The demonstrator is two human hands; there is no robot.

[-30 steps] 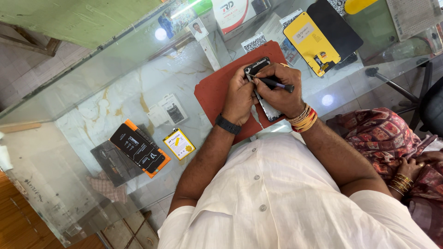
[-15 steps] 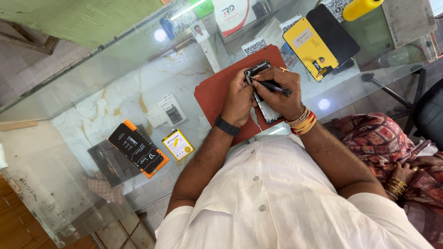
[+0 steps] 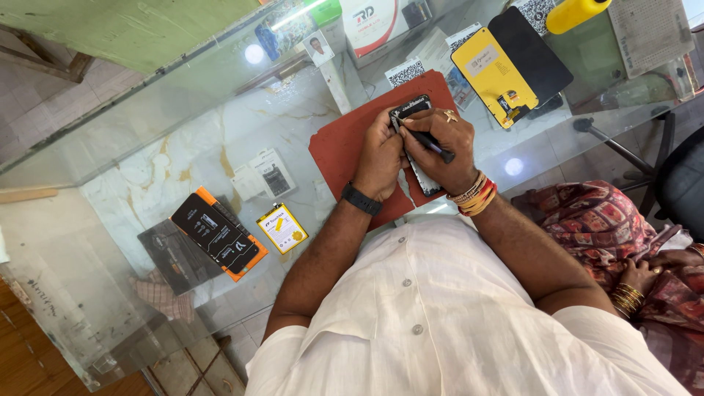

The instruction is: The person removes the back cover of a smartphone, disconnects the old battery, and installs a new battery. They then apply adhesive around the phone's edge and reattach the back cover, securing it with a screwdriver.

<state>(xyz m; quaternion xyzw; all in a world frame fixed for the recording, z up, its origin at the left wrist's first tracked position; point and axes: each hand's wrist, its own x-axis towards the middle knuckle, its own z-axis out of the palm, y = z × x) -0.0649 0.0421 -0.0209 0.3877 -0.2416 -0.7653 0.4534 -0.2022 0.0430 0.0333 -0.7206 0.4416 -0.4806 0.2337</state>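
An opened dark phone (image 3: 412, 110) lies on a red mat (image 3: 341, 150) on the glass counter. My left hand (image 3: 380, 158), with a black band on the wrist, presses on the phone's left side and holds it still. My right hand (image 3: 444, 147), ringed and with bangles at the wrist, grips a thin black tool (image 3: 425, 139) whose tip touches the phone near its upper end. Most of the phone's body is hidden beneath both hands.
A yellow-backed phone screen (image 3: 493, 73) and a black panel (image 3: 532, 48) lie right of the mat. A black-and-orange box (image 3: 216, 235), a small yellow battery (image 3: 281, 228) and a small white packet (image 3: 273, 173) lie on the left. Another person in patterned cloth (image 3: 609, 227) sits at right.
Both hands keep their grip on the phone and tool, with only slight shifts of the tool tip. The camera view has drifted a little.
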